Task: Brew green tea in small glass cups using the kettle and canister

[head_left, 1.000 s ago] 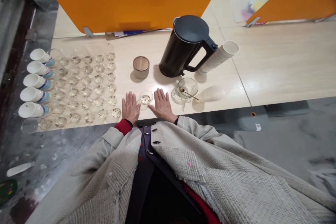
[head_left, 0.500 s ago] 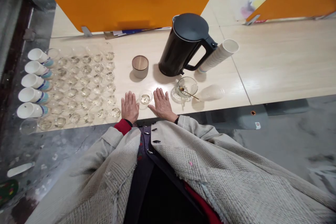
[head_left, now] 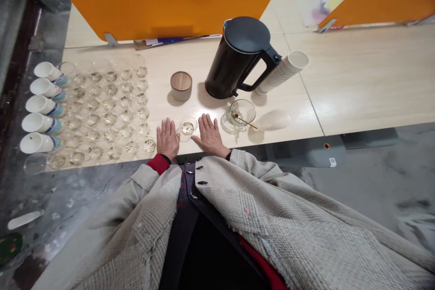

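- So, left hand (head_left: 167, 138) lay palm down on the pale wood-grain table (head_left: 360, 86), fingers spread, pinching nothing.
- Right hand (head_left: 210, 136) same: flat, spread, empty.
- Small glass cup (head_left: 187, 128) stood between the hands, just beside both, with dark specks in pale liquid.
- Both forearms angled in from the body, in frayed beige woven sleeves (head_left: 258, 217); red cuff (head_left: 158, 163) at the left wrist.
- Left of the left hand: dense grid of glass cups (head_left: 108, 118), most holding specks.
- Right of the right hand: glass bowl (head_left: 242, 112) on a glass saucer, gold spoon (head_left: 243, 120) resting in it.
- Farther back: wood-lidded canister (head_left: 181, 86), black electric kettle (head_left: 238, 59), stack of white paper cups (head_left: 283, 72).
- Far left: row of white cups (head_left: 42, 108) on their sides.
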Demonstrator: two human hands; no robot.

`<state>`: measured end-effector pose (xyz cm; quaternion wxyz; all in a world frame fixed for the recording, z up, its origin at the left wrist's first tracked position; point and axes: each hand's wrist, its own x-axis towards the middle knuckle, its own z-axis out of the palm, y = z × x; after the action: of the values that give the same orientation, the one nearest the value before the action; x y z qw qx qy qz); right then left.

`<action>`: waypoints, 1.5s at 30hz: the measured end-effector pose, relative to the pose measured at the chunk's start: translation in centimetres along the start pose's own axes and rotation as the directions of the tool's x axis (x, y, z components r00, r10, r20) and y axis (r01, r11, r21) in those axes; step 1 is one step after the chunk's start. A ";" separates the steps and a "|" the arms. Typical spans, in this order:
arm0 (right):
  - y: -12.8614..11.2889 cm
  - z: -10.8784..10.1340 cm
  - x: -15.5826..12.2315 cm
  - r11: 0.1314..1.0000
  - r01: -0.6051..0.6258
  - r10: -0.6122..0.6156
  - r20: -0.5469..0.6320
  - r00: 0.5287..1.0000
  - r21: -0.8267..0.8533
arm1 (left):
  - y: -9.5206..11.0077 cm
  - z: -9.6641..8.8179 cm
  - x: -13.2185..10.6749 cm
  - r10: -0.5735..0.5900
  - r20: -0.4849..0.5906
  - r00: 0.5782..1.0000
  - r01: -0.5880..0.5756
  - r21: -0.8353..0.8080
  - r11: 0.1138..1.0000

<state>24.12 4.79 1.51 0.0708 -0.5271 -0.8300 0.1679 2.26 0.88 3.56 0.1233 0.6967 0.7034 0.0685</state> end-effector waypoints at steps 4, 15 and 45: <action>0.0 0.0 0.0 1.000 0.003 -0.003 0.010 1.000 -0.001 | 0.0 -0.1 0.0 -0.005 0.000 1.000 0.005 -0.002 1.000; -0.2 -0.3 0.0 1.000 -0.006 0.007 0.029 1.000 -0.015 | 0.0 -0.1 -0.1 -0.013 0.007 1.000 0.013 -0.014 1.000; -2.0 -2.1 1.6 0.938 0.217 -0.163 -0.212 0.964 0.270 | 0.1 0.6 -0.9 0.005 -0.048 0.999 -0.003 0.033 0.999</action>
<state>22.30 5.89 4.07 0.2406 -0.4414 -0.8332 0.2304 2.55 -0.05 3.11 0.0948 0.6981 0.7058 0.0738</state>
